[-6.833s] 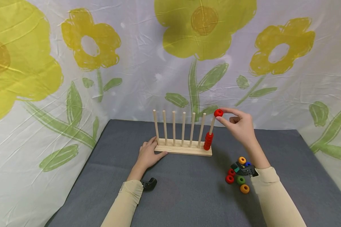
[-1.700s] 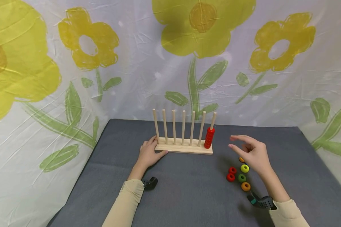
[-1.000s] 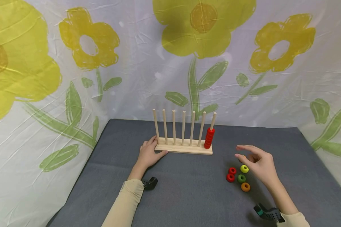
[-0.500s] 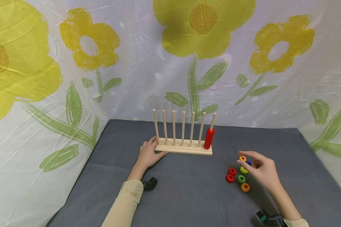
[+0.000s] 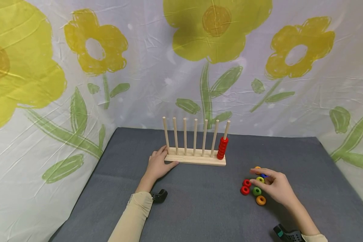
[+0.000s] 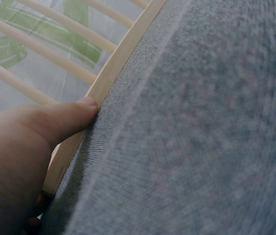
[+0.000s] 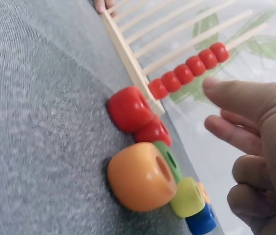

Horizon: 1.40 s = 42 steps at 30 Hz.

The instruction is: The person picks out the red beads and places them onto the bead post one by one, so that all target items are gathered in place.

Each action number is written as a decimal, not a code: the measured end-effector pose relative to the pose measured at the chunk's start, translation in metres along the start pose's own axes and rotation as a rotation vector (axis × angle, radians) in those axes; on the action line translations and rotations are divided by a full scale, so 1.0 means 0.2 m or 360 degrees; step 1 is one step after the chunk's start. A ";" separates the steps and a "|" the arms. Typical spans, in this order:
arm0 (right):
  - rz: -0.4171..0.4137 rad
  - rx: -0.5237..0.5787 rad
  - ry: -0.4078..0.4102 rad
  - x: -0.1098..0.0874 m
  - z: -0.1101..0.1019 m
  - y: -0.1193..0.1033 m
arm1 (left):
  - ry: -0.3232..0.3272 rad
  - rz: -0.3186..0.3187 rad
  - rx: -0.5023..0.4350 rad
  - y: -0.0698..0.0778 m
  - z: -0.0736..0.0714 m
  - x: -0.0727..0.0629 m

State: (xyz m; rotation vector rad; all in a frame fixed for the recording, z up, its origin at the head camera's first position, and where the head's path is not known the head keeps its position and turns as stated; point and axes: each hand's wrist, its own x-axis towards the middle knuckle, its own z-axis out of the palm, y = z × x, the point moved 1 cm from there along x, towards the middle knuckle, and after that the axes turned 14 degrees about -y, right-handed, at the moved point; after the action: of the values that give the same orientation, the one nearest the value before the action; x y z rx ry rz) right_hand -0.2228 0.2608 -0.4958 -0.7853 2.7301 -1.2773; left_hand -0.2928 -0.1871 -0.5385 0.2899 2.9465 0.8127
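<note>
My left hand (image 5: 157, 166) grips the left end of a wooden peg rack (image 5: 196, 161), thumb along its front edge in the left wrist view (image 6: 74, 117), fingers behind. Several red beads (image 5: 222, 148) are stacked on the rightmost peg; the other pegs are bare. My right hand (image 5: 273, 185) hovers over loose beads, thumb and index finger apart with nothing between them. Nearest its fingertips is a red bead (image 5: 246, 183), beside another red bead (image 5: 244, 190). Close by lie a green bead (image 5: 256, 191), a yellow bead (image 5: 260, 179) and an orange bead (image 7: 140, 178).
A blue bead (image 7: 201, 220) and a second orange bead (image 5: 257, 167) lie at the far side of the group, partly covered by my right hand in the head view. Grey cloth (image 5: 196, 208) covers the table. A flower-printed curtain (image 5: 145, 84) hangs behind.
The red bead my right hand held at the top of the rightmost peg now sits on the stack. That hand has let go and come down over the loose beads. The left hand stays put.
</note>
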 end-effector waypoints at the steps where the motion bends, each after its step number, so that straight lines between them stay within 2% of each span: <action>1: 0.0019 -0.0002 -0.0030 0.00 0.00 0.01 | -0.0002 -0.0001 -0.0001 0.00 0.00 0.00; 6: 0.0106 0.0010 -0.0185 0.01 0.01 0.04 | 0.0000 -0.0002 0.0002 0.00 0.00 0.00; 10: 0.0101 -0.0042 -0.0248 0.02 0.03 0.05 | 0.0001 0.0000 0.0003 0.00 0.00 0.00; 15: 0.0062 -0.0131 -0.0274 0.02 0.03 0.05 | -0.0004 -0.0001 0.0003 0.00 0.00 0.00; 32: 0.0081 -0.0181 -0.0368 0.05 0.04 0.04 | 0.0008 -0.0017 0.0002 0.00 0.00 0.00; 38: 0.0106 -0.0181 -0.0373 0.05 0.04 0.03 | 0.0000 -0.0018 0.0001 0.00 0.00 0.00; 42: 0.0061 -0.0196 -0.0341 0.05 0.03 0.02 | 0.0002 -0.0015 -0.0003 0.00 0.00 0.00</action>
State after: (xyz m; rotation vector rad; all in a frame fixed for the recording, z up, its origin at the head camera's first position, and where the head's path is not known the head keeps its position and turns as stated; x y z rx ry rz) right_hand -0.2322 0.2532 -0.5013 -0.8219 2.6559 -0.9638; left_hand -0.2922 -0.1870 -0.5383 0.2749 2.9459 0.8143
